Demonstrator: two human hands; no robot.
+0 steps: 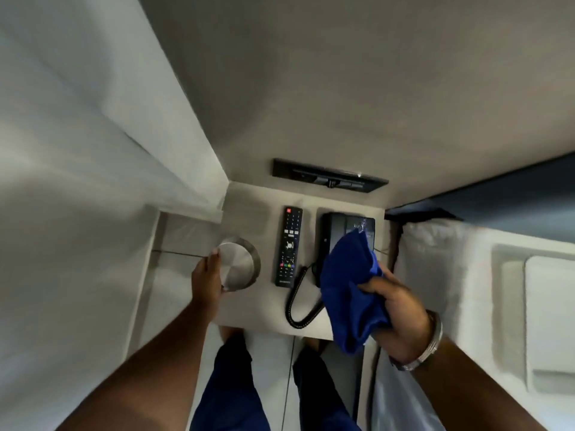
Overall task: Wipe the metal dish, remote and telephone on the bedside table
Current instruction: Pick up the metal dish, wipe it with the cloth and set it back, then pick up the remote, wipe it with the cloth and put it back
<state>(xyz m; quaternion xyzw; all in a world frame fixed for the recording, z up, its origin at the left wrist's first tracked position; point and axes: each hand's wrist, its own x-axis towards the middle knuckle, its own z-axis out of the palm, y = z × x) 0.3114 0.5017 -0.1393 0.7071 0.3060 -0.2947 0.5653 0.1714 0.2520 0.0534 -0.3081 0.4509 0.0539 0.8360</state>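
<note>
A round metal dish (239, 264) sits at the left edge of the pale bedside table (249, 309). My left hand (207, 278) grips the dish's left rim, fingers over its edge. A black remote (288, 246) lies lengthwise in the middle of the table. To its right stands a black telephone (339, 227) with a coiled cord (300, 309) looping toward the front edge. My right hand (401, 309), with a metal bangle on the wrist, holds a bunched blue cloth (351, 287) that hangs over the telephone's near half and hides it.
A white curtain or wall (93, 150) closes in the left side. A bed with white linen (466, 275) borders the table on the right. A black wall panel (329, 178) sits behind the table. My legs in blue trousers (236, 384) stand at the front.
</note>
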